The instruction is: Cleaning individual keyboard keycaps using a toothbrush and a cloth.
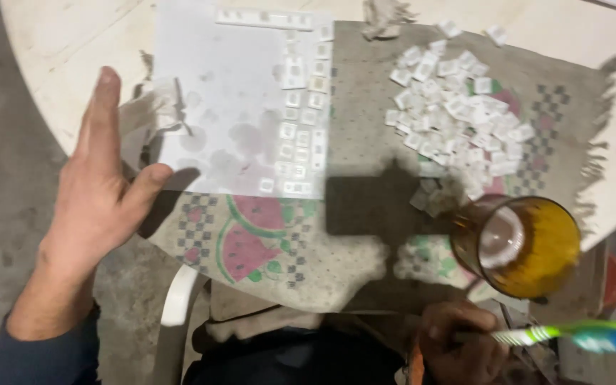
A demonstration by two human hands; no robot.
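Fingers of the left hand (98, 192) spread flat and empty beside the white rectangular sheet (229, 107) carrying rows of small white square keycaps (301, 135) on the table (58, 43). Rightward lies a loose heap of white keycaps (458, 121) on a watermelon-print cloth (251, 242). The amber glass jar (518, 246) stands at the edge; a nudge could topple it. The right hand (461, 342) grips a green-and-blue toothbrush (579, 335).

No packages, labels, signs or screens in view.
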